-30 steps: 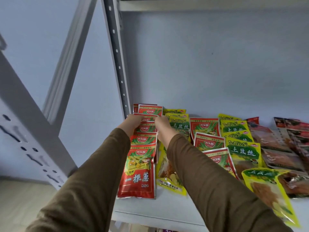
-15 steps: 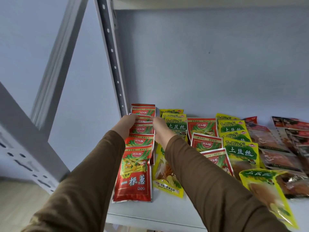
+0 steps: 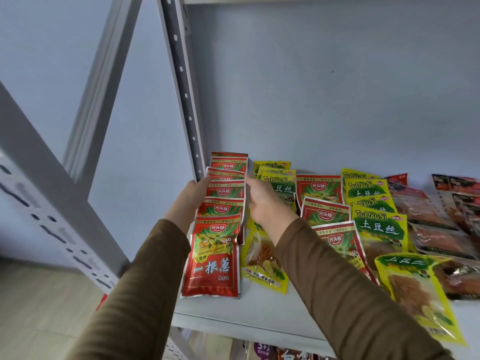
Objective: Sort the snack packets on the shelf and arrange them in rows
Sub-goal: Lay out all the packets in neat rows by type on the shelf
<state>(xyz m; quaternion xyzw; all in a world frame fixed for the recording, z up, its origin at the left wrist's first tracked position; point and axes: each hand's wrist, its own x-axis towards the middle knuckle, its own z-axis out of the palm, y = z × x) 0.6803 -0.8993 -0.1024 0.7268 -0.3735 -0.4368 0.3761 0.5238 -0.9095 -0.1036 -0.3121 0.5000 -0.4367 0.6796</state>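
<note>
Squaring the red packet row [image 3: 225,201] at the shelf's [image 3: 259,310] left end. My left hand [image 3: 191,197] presses its edge flat-fingered; right hand [image 3: 262,201] relaxed, empty. Push evenly, avoid buckling overlaps.

Even, soft, cool daylight-toned illumination; no hard shadows on the pale grey rear wall [image 3: 337,87]. Wide-angle distortion bends and splays the perforated grey metal shelf uprights [image 3: 181,81] toward the frame edges. Faint glare marks the glossy red foil snack packets [image 3: 211,258]. The right hand [image 3: 262,203] shows motion blur at its fingertips; the lower-left foreground is soft.
</note>
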